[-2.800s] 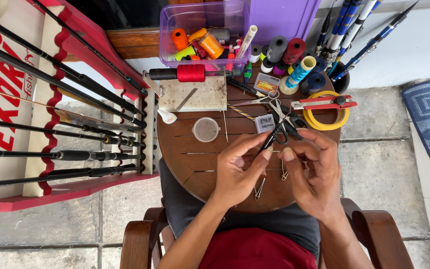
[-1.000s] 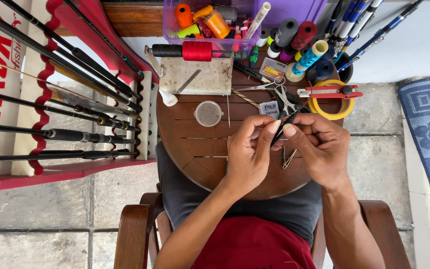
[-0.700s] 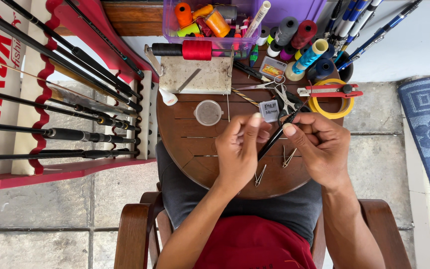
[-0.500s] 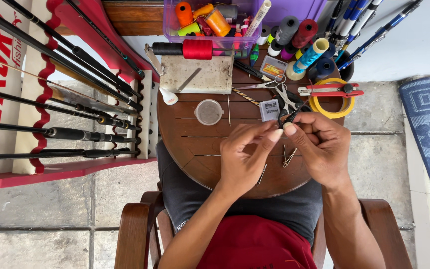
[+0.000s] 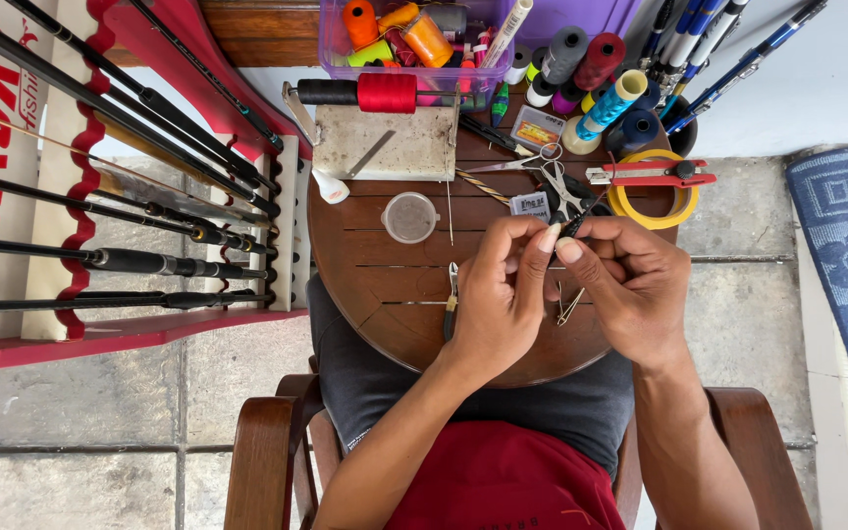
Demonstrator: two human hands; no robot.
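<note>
Over a round wooden table (image 5: 365,275), my left hand (image 5: 503,294) and my right hand (image 5: 630,285) meet fingertip to fingertip. Together they pinch a thin dark rod piece (image 5: 581,214) that pokes up and to the right from between the fingers. My left fingers curl over its lower end, which is hidden. Small metal wire guides (image 5: 569,304) lie on the table between the hands. Small pliers (image 5: 451,299) lie just left of my left hand.
A red and white rack (image 5: 100,324) of fishing rods (image 5: 110,260) stands to the left. At the table's far side are a thread-wrapping stand with a red spool (image 5: 385,93), a small clear cup (image 5: 410,216), scissors (image 5: 552,172), a yellow tape ring (image 5: 652,201), thread spools (image 5: 601,59) and a purple box (image 5: 395,29). A blue mat (image 5: 846,245) lies right.
Both hands have stayed together over the table, with the fingers shifting slightly on the dark rod piece. My left hand now covers more of its lower end.
</note>
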